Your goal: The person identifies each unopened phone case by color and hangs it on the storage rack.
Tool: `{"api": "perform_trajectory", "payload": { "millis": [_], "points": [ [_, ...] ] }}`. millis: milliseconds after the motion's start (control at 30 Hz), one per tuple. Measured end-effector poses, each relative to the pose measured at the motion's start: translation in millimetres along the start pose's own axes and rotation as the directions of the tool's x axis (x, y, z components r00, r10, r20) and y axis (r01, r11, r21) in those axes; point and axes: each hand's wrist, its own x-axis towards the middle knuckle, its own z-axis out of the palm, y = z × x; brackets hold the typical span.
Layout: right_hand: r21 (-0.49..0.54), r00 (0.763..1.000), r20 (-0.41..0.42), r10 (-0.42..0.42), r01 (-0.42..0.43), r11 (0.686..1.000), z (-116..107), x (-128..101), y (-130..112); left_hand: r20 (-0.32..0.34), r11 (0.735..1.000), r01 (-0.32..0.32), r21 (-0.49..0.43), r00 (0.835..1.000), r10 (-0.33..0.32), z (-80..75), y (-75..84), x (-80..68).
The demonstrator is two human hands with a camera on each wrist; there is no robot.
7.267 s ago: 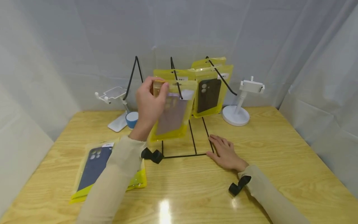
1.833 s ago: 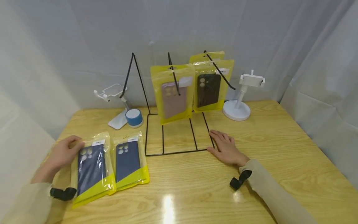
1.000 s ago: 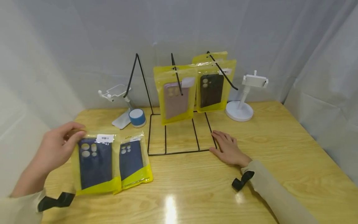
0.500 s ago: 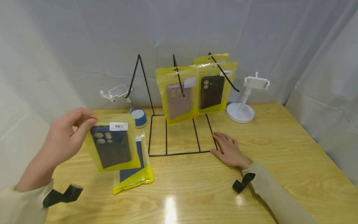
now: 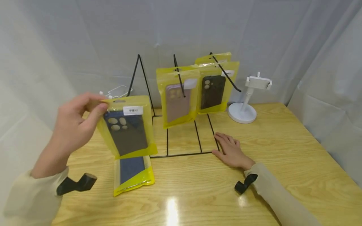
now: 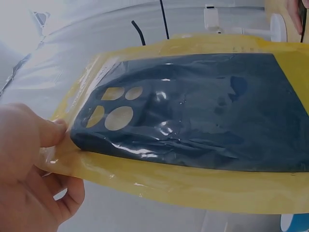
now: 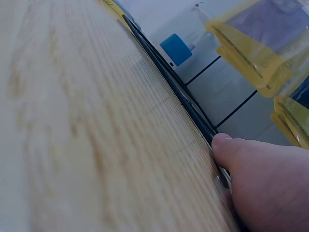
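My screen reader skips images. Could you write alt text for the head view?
A left hand holds up a yellow packaged dark phone case before a black wire rack hung with two more packages. The right hand rests flat against the rack's base on the wooden table.

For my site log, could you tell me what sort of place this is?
Probably a staged mock shop counter: a wire rack hung with bagged phone cases on a wooden table, closed in by white sheeting.

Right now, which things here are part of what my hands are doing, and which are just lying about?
In use:
left hand
held navy case packet
wire rack
right hand

Lying about:
white phone stand
navy packet on table
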Motion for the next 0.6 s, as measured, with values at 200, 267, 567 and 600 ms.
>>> {"api": "perform_trajectory", "payload": {
  "millis": [200, 267, 567, 600],
  "points": [
    [-0.004, 1.0, -0.005, -0.001, 0.001, 1.0, 0, 0, -4, 0.021, 1.0, -0.014, -0.021, 1.0, 0.014, 3.9, 1.6, 7.6],
    [0.0, 1.0, -0.005, -0.002, 0.002, 1.0, 0, 0, -4, 0.027, 0.999, -0.017, -0.028, 0.999, 0.018, 5.7, 0.1, 9.3],
    [-0.003, 1.0, -0.005, -0.008, 0.008, 1.0, 1, 0, -1, 0.054, 0.999, 0.034, 0.021, 0.998, -0.035, 10.0, -10.6, 14.6],
    [-0.002, 1.0, -0.005, -0.008, 0.008, 1.0, 1, 0, -1, 0.062, 0.999, 0.044, 0.033, 0.997, -0.046, 10.3, -12.2, 15.9]
  ]
}}
